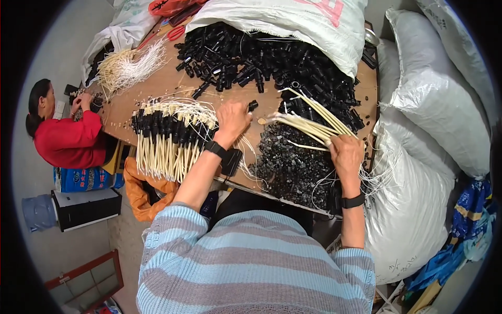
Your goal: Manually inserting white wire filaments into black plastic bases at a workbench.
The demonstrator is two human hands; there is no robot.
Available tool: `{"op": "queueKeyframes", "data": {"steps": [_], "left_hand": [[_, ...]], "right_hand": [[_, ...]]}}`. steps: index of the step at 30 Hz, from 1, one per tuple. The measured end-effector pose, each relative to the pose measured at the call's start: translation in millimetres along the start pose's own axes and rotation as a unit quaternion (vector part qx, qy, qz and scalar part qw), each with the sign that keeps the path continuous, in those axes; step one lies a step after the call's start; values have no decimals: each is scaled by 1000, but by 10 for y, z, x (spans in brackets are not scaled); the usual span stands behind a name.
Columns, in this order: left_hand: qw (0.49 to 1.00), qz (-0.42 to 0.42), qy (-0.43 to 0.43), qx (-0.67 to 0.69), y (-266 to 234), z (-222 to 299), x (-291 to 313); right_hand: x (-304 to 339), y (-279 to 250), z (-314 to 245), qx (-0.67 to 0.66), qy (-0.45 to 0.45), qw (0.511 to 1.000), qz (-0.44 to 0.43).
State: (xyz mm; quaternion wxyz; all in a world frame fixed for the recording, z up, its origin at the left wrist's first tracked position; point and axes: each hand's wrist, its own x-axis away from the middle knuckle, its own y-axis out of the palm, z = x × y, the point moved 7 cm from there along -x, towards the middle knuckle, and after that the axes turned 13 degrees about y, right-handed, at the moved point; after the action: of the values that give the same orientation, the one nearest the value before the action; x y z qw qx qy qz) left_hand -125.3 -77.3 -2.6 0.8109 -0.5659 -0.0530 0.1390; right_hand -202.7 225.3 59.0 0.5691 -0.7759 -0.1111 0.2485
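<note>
My left hand (234,120) is closed over the middle of the table, with a short black plastic fitting (253,105) at its fingertips. On the right, my right hand (346,153) grips a fan of cream-sleeved wires (308,127); their white tails hang down past my wrist. Left of my left forearm lies a row of cream-sleeved wires with black fittings (163,152) on them, side by side at the table edge. Small dark plastic pieces (282,162) are spread beneath the wires in my right hand.
A white woven sack (282,15) spills a heap of black fittings (230,57) at the back. Loose white and cream wires (133,65) and red scissors (176,33) lie farther left. Full white sacks (434,89) crowd the right side. A person in red (70,136) works at the left edge.
</note>
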Motion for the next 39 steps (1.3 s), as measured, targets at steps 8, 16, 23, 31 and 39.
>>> {"op": "queueKeyframes", "data": {"steps": [8,16,23,31,39], "left_hand": [[984,105,137,54,-65,179,147],[919,40,86,381,-72,271,429],[926,44,306,216,-297,530,613],[943,37,304,132,-330,1325,948],[822,-11,-113,557,107,592,1056]], "right_hand": [[7,-245,-451,-97,-103,990,19],[387,-249,-437,-327,39,941,-76],[476,-264,-527,-299,6,946,-126],[369,59,-736,-377,19,924,-66],[494,-11,-994,-476,5,820,-318]]}}
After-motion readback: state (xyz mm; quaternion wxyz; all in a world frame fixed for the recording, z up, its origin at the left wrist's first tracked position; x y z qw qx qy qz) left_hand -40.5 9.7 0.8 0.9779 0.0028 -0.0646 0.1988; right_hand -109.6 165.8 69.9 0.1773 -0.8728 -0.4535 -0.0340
